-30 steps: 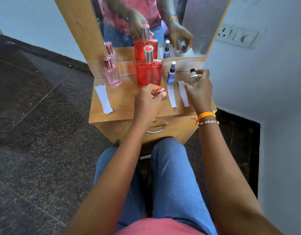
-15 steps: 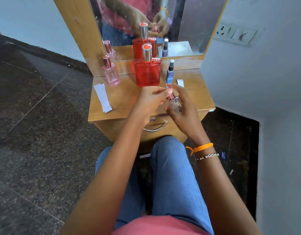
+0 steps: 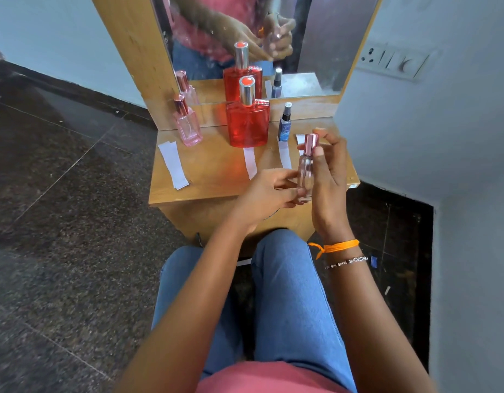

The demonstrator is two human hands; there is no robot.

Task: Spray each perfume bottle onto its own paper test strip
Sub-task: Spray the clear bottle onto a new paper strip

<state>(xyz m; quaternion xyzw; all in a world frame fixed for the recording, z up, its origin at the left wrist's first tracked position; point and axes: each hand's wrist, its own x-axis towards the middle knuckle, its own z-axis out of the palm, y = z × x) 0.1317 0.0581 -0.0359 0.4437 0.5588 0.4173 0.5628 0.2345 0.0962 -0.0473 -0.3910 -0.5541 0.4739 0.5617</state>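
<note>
My right hand (image 3: 330, 177) holds a slim clear bottle (image 3: 305, 173) with a pink metallic cap upright above the table's front right part. The fingertips of my left hand (image 3: 269, 194) pinch the bottle's lower end. At the back of the table stand a pink square bottle (image 3: 187, 124), a big red bottle (image 3: 248, 124) and a small blue spray bottle (image 3: 284, 126). A white paper strip lies in front of each: the left strip (image 3: 173, 165), the middle strip (image 3: 250, 163) and the third strip (image 3: 284, 154). A fourth strip (image 3: 299, 139) shows partly behind the held bottle.
The small wooden table (image 3: 211, 180) has a mirror (image 3: 316, 38) behind it that reflects the bottles and hands. A light wall with a switch panel (image 3: 392, 61) is close on the right. Dark stone floor lies to the left, and my knees are under the table's front edge.
My right hand took the slim bottle from the table's back right, brought it toward me, and now holds it upright and higher. My left hand moved from its cap to its lower end.
</note>
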